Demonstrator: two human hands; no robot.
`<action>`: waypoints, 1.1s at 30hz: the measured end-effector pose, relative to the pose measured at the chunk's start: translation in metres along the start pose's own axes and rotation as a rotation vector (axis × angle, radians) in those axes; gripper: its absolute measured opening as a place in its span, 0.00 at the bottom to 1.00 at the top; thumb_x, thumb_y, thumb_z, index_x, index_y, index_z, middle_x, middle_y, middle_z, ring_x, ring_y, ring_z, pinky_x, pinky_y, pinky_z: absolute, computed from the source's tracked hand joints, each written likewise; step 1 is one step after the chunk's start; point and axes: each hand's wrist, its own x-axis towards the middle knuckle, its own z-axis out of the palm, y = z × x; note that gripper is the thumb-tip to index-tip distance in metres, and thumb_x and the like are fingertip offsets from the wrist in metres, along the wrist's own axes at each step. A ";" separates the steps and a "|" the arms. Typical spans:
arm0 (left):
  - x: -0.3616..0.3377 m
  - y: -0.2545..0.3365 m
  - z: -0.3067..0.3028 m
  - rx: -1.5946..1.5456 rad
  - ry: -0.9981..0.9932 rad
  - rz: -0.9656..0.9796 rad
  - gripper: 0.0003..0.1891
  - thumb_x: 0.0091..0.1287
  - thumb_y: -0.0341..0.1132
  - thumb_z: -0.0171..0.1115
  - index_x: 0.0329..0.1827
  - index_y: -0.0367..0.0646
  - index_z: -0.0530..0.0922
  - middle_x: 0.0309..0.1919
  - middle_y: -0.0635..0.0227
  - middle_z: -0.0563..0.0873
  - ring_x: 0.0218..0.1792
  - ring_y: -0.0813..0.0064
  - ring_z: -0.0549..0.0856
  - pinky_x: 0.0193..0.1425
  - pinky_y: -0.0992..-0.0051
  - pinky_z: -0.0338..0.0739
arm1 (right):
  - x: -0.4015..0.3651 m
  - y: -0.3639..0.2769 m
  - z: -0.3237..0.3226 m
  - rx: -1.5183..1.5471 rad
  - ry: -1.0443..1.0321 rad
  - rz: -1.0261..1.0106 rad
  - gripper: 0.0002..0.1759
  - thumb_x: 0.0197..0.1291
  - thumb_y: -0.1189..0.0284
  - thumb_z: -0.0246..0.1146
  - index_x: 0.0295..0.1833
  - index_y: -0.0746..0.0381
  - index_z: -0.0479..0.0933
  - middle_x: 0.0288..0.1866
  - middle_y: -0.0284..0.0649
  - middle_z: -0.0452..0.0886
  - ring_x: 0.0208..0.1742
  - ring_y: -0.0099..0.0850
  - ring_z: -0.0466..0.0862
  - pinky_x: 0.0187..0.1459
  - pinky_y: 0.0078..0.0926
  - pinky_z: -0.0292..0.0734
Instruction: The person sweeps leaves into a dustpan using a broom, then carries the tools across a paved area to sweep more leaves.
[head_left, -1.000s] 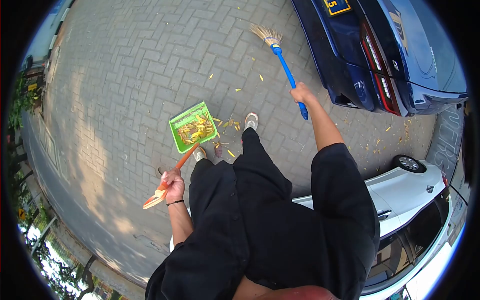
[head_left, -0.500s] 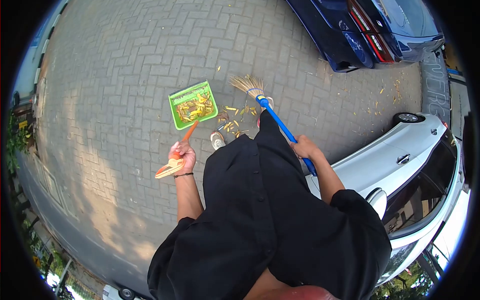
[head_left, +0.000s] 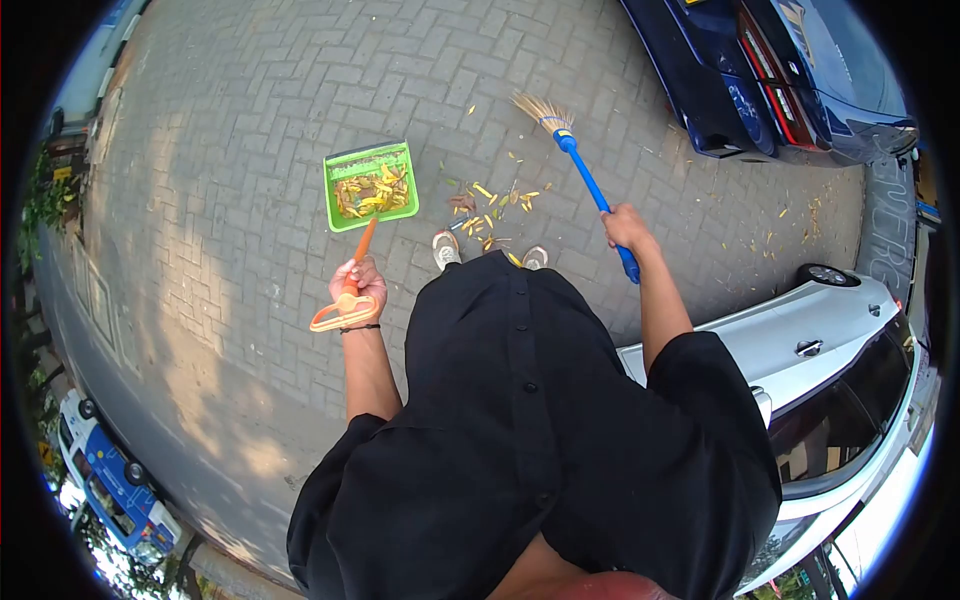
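My left hand (head_left: pixel 360 284) is closed round the orange handle of a green dustpan (head_left: pixel 402 212). Yellow and brown leaves (head_left: pixel 372 190) lie inside the pan. In my right hand (head_left: pixel 628 228) is the blue stick of a broom (head_left: pixel 588 178), gripped near its upper end. Its straw bristles (head_left: pixel 543 112) point away from me, up and to the left, over the paving. Between pan and broom, in front of my shoes, several loose yellow leaves (head_left: pixel 484 192) are scattered on the ground.
Grey block paving (head_left: pixel 250 120) spreads all round. A dark blue car (head_left: pixel 730 90) stands at the upper right, a white car (head_left: pixel 790 345) close on my right. More fallen leaves (head_left: pixel 775 230) lie between them. A blue and white vehicle (head_left: pixel 115 475) is on the road at lower left.
The broom has swung away from my feet, up and to the right, with my right hand rising. The dustpan has shifted slightly left and farther forward. My feet now stand side by side.
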 end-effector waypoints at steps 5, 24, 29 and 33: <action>-0.046 -0.034 -0.025 -0.092 0.060 0.052 0.08 0.56 0.21 0.50 0.37 0.28 0.62 0.18 0.69 0.67 0.15 0.83 0.67 0.16 0.86 0.63 | 0.006 0.020 0.024 -0.289 -0.143 -0.132 0.17 0.58 0.69 0.49 0.34 0.74 0.74 0.29 0.55 0.79 0.32 0.45 0.81 0.36 0.37 0.75; -0.148 -0.078 -0.079 -0.282 0.161 0.170 0.11 0.55 0.21 0.50 0.39 0.24 0.62 0.17 0.70 0.67 0.15 0.83 0.66 0.15 0.87 0.63 | 0.047 0.003 0.023 -0.114 -0.032 -0.233 0.15 0.55 0.67 0.54 0.38 0.69 0.77 0.33 0.54 0.81 0.37 0.44 0.83 0.39 0.39 0.75; -0.163 -0.038 -0.072 -0.249 0.164 0.136 0.18 0.54 0.20 0.52 0.45 0.19 0.60 0.18 0.70 0.67 0.15 0.84 0.66 0.15 0.87 0.63 | 0.125 -0.038 0.102 -0.227 -0.002 -0.150 0.18 0.53 0.69 0.54 0.48 0.66 0.76 0.50 0.54 0.77 0.52 0.44 0.78 0.51 0.37 0.74; -0.151 0.028 -0.077 -0.217 0.161 0.048 0.17 0.54 0.20 0.52 0.45 0.19 0.60 0.18 0.69 0.67 0.14 0.84 0.66 0.16 0.87 0.63 | 0.076 -0.003 0.159 -0.330 -0.007 -0.141 0.21 0.54 0.70 0.52 0.54 0.65 0.71 0.54 0.54 0.75 0.55 0.45 0.76 0.54 0.39 0.73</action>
